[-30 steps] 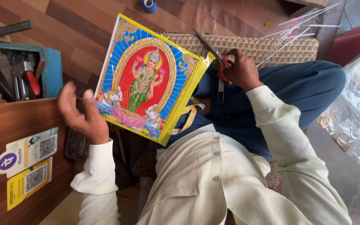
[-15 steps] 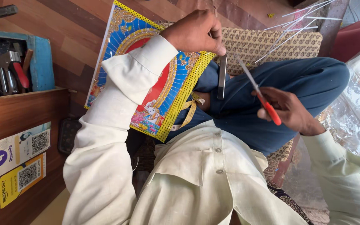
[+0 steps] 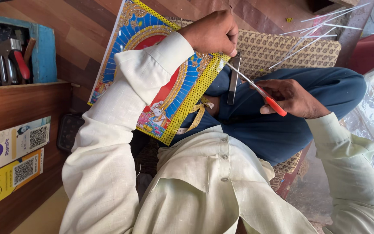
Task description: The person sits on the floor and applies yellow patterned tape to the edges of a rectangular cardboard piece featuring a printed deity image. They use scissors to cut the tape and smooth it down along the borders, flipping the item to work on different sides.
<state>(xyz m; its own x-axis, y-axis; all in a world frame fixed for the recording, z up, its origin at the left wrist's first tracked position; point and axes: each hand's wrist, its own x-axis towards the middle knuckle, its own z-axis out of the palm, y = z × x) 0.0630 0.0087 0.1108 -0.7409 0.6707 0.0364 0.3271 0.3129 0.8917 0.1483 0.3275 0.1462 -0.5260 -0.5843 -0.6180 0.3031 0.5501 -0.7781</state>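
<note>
Scissors (image 3: 260, 93) sit closed in our right hand (image 3: 293, 99), tips just below the left hand (image 3: 213, 32), whose grip pinches the picture's (image 3: 174, 86) yellow edge. A slip there risks nicked fingers or a torn border.

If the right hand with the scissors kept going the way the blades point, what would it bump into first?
The right hand aims its scissors up and left. Their tips already seem to be at the yellow edge of the picture, just under the left hand, so that edge probably comes first. Depth is hard to judge.
</note>
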